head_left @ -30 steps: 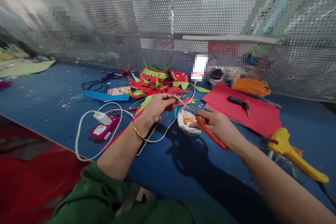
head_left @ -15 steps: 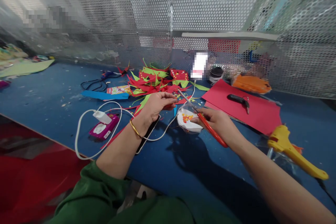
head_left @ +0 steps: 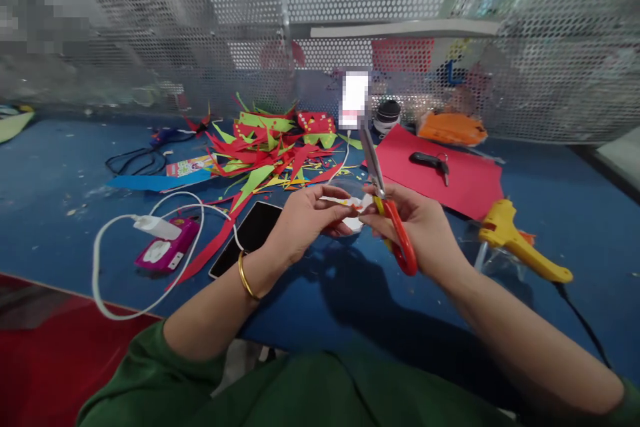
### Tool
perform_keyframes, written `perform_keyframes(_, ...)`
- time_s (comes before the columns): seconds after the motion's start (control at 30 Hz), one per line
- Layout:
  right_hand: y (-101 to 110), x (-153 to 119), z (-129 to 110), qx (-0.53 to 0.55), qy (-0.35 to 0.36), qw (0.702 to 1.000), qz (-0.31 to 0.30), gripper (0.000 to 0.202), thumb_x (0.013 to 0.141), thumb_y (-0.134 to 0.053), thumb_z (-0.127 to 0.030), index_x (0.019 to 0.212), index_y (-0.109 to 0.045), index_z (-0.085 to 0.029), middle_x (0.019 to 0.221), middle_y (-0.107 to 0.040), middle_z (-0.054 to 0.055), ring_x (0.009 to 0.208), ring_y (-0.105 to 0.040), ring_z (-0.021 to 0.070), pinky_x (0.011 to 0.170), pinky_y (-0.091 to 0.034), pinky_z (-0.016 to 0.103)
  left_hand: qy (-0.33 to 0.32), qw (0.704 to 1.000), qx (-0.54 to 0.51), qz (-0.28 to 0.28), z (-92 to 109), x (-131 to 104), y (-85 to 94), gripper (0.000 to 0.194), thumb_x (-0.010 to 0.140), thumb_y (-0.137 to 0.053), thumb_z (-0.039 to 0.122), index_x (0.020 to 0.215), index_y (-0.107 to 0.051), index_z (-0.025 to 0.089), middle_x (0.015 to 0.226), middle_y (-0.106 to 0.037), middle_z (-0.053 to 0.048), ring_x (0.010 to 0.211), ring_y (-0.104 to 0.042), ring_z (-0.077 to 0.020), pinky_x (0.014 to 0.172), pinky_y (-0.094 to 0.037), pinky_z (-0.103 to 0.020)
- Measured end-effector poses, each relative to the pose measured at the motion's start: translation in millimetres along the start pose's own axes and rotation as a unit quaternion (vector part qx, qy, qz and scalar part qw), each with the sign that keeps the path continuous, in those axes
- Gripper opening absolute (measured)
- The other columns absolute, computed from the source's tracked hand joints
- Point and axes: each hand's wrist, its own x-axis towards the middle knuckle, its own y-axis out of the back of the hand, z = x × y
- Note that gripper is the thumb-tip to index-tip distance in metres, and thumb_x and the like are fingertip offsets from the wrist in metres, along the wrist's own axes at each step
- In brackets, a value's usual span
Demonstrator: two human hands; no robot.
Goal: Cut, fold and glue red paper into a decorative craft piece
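Observation:
My left hand [head_left: 305, 223], with a gold bangle at the wrist, is closed in a pinch on a small orange paper piece [head_left: 356, 207]. My right hand [head_left: 433, 230] grips red-handled scissors [head_left: 401, 240], blades pointing up and away. Its thumb and fingertip meet close to the paper piece, almost touching my left fingertips. Just behind the fingers is a white dish [head_left: 354, 224], mostly hidden by both hands. A heap of red and green paper scraps [head_left: 265, 153] lies beyond my left hand, with tiny yellow and orange bits around it.
Left of my hands lie a dark phone [head_left: 250, 233], a white cable and a purple power socket [head_left: 175, 250]. On the right are red paper sheets [head_left: 450, 177] under a key, and a yellow glue gun [head_left: 520, 243]. A perforated metal screen [head_left: 200, 33] closes the table's back.
My hands have come together in front of the white dish. The scissors have swung from pointing left to upright. The view has shifted right.

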Motion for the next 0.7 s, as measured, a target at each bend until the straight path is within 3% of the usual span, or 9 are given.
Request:
perform_keyframes(0.3, -11, 14, 7, -0.024, 0.030, 0.998, -0.058, 0.041, 0.069, -0.077, -0.033, 0.106, -0.068, -0.018, 0.073, -0.067, -0.001, 0.062, -0.059, 0.0133, 0.058, -0.048, 0.027, 0.029, 1.000, 0.002, 0.003, -2, -3, 5.0, 0.022, 0.082, -0.075, 0.020, 0.100, -0.065, 0.015, 0.065, -0.073, 0.000, 0.049, -0.066, -0.0118, 0.049, -0.049, -0.020)
perform_keyframes(0.7, -8, 12, 15, -0.048, 0.024, 0.998, -0.038, 0.042, 0.069, -0.072, -0.031, 0.109, -0.068, -0.017, 0.074, -0.067, 0.000, 0.061, -0.055, 0.0129, 0.057, -0.044, 0.029, 0.051, 0.999, 0.008, 0.014, -1, -2, -0.6, 0.024, 0.085, -0.072, 0.016, 0.106, -0.062, 0.013, 0.067, -0.074, -0.001, 0.050, -0.066, -0.0099, 0.050, -0.049, -0.019)
